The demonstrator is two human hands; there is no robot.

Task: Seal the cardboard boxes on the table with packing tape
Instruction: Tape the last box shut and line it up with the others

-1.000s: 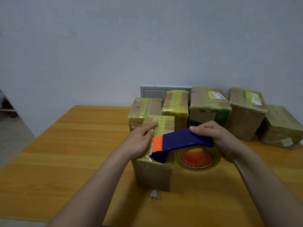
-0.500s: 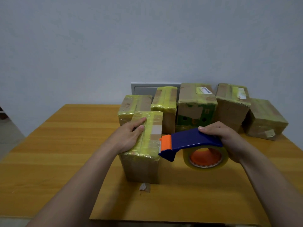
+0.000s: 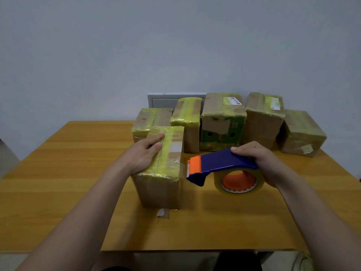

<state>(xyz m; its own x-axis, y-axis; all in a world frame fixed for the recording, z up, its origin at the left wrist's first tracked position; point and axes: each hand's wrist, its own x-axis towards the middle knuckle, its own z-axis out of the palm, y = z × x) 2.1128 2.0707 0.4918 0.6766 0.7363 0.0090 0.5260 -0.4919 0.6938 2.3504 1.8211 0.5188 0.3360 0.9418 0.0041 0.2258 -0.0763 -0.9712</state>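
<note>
A cardboard box (image 3: 164, 184) wrapped in yellowish tape stands on the wooden table (image 3: 58, 182), nearest to me. My left hand (image 3: 142, 155) lies flat on its top, fingers straight and pointing away. My right hand (image 3: 256, 161) grips the handle of a blue and orange tape dispenser (image 3: 216, 165) carrying a roll of clear tape (image 3: 240, 180). The dispenser is held just right of the box, its orange blade end a small gap from the box's upper right edge.
Several other taped boxes stand in a row at the table's far edge, among them a green-printed box (image 3: 222, 130) and a tilted box (image 3: 300, 133) at the far right. A scrap of tape (image 3: 162, 213) lies by the near box's base. A grey wall panel (image 3: 166, 100) sits behind.
The dispenser has come off the top of the near box and moved right, clear of it. My left hand has stayed flat on the box top.
</note>
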